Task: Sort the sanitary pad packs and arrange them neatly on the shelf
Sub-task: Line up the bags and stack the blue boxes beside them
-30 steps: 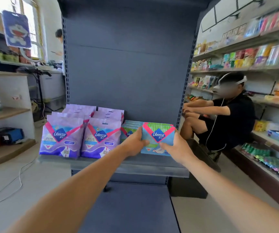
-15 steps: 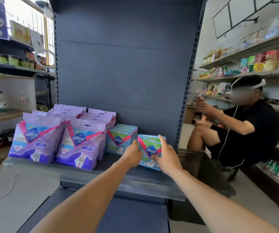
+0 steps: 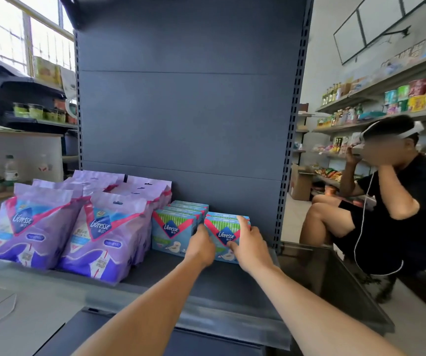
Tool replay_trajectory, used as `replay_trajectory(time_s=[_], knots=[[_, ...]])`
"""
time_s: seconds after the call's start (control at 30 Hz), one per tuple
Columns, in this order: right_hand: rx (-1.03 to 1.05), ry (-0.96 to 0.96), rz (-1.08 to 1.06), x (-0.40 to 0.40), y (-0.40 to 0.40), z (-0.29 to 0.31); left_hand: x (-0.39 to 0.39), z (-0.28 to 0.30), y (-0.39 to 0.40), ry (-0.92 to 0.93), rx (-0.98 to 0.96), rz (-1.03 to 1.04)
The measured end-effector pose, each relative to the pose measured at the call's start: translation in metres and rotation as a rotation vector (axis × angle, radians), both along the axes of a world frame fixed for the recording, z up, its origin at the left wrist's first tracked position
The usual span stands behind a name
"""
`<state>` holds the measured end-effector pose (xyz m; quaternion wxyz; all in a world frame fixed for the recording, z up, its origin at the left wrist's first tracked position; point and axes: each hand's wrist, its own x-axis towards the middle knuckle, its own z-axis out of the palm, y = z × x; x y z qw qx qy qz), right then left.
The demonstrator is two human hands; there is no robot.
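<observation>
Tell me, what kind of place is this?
Probably a small shop. Matching pad packs stand in rows on a metal display shelf, and wall shelves at the right hold cups and bottles.

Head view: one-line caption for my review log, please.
Both hands, left hand and right hand, hold a blue-green Libresse pack upright on the grey shelf, beside purple packs.

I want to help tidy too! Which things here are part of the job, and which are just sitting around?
For the job:
- blue pack, held by left hand and right hand
- blue row
- purple packs
- shelf

Just around:
- water bottles
- cardboard box
- snack tubs
</observation>
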<state>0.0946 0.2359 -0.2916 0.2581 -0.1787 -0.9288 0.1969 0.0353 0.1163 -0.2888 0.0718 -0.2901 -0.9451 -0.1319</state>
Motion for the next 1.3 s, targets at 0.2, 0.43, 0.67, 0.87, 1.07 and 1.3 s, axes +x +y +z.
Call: replay_trajectory(time_s=[0.2,0.43,0.67,0.87,1.07,1.3], knots=[[0.026,-0.018,0.002,-0.012,0.006,0.001,-0.007,0.007,0.015,-0.280,0.515,0.184],[0.054,-0.050,-0.027,-0.029,0.011,0.002,-0.004,0.003,0.022,-0.187,0.263,0.209],[0.033,-0.044,-0.045,-0.046,0.009,0.002,0.009,-0.005,0.026,-0.171,0.298,0.141],[0.048,-0.048,-0.067,-0.057,0.011,0.004,0.003,-0.006,0.024,-0.117,0.304,0.006],[0.054,-0.050,-0.064,-0.064,0.016,0.003,-0.007,-0.009,0.023,-0.137,0.268,-0.104],[0.072,-0.019,-0.103,-0.048,0.009,0.004,-0.006,-0.011,0.017,-0.134,0.134,-0.151]])
